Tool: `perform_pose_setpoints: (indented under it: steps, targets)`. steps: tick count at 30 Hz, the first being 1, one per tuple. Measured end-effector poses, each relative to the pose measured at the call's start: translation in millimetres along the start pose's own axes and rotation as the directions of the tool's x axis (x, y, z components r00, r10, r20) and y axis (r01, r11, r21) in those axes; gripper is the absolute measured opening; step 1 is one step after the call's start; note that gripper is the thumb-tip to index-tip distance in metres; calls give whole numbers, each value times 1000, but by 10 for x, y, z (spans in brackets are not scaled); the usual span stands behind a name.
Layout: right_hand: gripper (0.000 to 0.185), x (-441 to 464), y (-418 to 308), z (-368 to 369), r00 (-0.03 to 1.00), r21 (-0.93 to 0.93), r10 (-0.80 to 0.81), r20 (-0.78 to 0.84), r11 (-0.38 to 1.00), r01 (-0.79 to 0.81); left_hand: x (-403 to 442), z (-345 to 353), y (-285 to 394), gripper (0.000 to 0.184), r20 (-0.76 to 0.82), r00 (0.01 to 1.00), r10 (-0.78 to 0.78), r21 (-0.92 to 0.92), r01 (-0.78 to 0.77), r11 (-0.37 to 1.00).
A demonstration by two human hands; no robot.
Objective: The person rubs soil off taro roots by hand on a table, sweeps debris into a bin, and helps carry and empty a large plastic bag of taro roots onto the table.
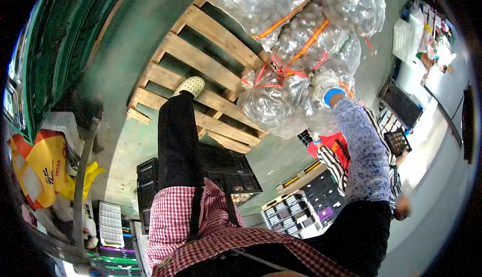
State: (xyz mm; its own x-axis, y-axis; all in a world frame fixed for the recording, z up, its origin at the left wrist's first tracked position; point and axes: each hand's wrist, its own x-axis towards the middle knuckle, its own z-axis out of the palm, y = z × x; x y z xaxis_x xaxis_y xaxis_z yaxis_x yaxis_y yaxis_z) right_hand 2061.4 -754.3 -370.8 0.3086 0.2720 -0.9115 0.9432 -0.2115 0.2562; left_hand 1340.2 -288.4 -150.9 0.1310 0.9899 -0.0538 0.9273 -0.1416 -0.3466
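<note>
The largest thing is the pile of clear plastic bags (301, 28), swollen with pale rounded contents that I cannot identify, resting against and partly over the right end of a wooden pallet (201, 60) on the green floor (128, 51). The lowest bag (293, 114) lies just beyond the pallet's corner, touching its neighbours. Handling it well, I judge, calls for taking the gathered film near the closure, since a pinch on the stretched side could tear, and for keeping it clear of the slat ends, which might snag it. The right arm (364, 151), in a floral oversleeve, reaches away from the body, nearly straight, slanting inward to the pile. A foot in a pale clog (192, 86) stands on the slats, which suggests a forward-leaning stance; steady weight there should help. At the end of the arm, past a blue cuff (333, 96), the gloved right hand (325, 86) touches the lowest bag; its fingers blend into the shiny film, so I cannot tell whether it grips. The left hand is out of view. Smallest are the red ties (259, 76), beside the right hand.
</note>
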Motion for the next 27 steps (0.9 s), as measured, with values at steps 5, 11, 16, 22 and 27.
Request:
perform_pose_setpoints:
  steps: [5, 11, 16, 22, 27]
  targets:
    - [33, 410, -180, -102, 962, -163, 6, 271, 986, 40, -111, -12, -106, 62, 4, 999, -47, -12, 47, 999]
    - [47, 459, -122, 65, 937, -173, 89, 339, 984, -31, -147, -76, -263, 64, 0, 997, -79, -6, 79, 997]
    - [48, 59, -67, -460, 955, 184, 77, 287, 974, -134, -61, -176, -464, 65, 13, 996, -93, 9, 92, 996]
    - [48, 330, -263, -621, 901, -30, 116, 419, 993, -114, 369, -251, -976, 66, 40, 989, -141, 45, 139, 989]
    - [56, 169, -200, -487, 947, 31, 82, 311, 995, -96, 592, -293, -1490, 67, 94, 980, -178, 153, 162, 975]
